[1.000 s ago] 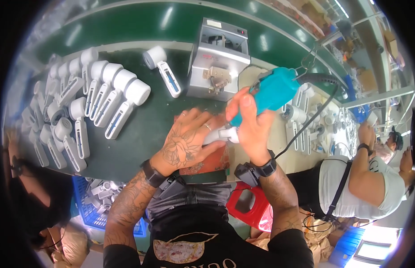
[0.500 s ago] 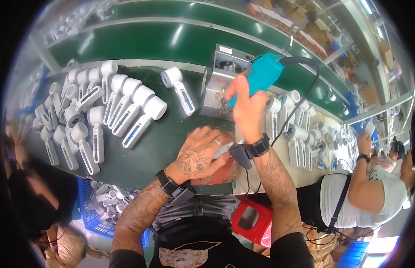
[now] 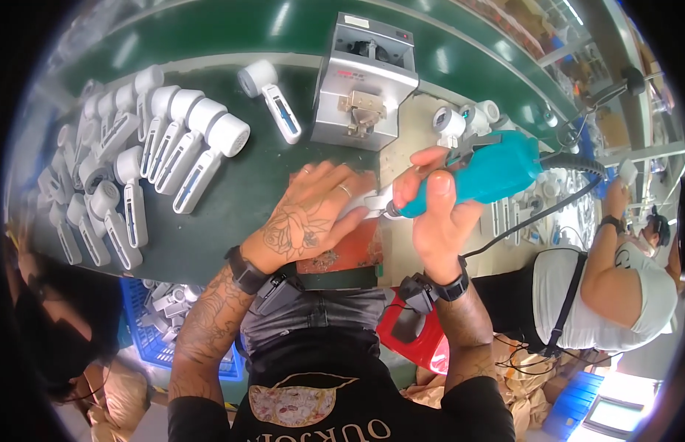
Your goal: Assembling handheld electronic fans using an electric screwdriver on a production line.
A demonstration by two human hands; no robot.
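My left hand (image 3: 304, 215) is closed over a white plastic part (image 3: 373, 205), most of it hidden under the fingers. It holds the part down on a worn reddish-brown pad (image 3: 342, 259) at the bench's front edge. In my right hand (image 3: 447, 221) is a teal electric screwdriver (image 3: 504, 168), lying almost level, its nose pointing left. The screwdriver's tip meets the right end of the white part, or comes very close; contact cannot be made out. Behind my hands stands a grey metal screw feeder (image 3: 327, 110).
Rows of white handheld devices (image 3: 198, 173) with round heads cover the left bench; one lone device (image 3: 282, 114) lies near the feeder. More devices (image 3: 449, 121) sit at right. A blue basket (image 3: 158, 353) of white parts and a red stool (image 3: 401, 328) are below. Co-workers (image 3: 578, 295) flank me.
My right hand has brought the screwdriver down from beside the feeder, turning it from upright to nearly level at the white part. My left hand keeps its hold; the whole view has shifted.
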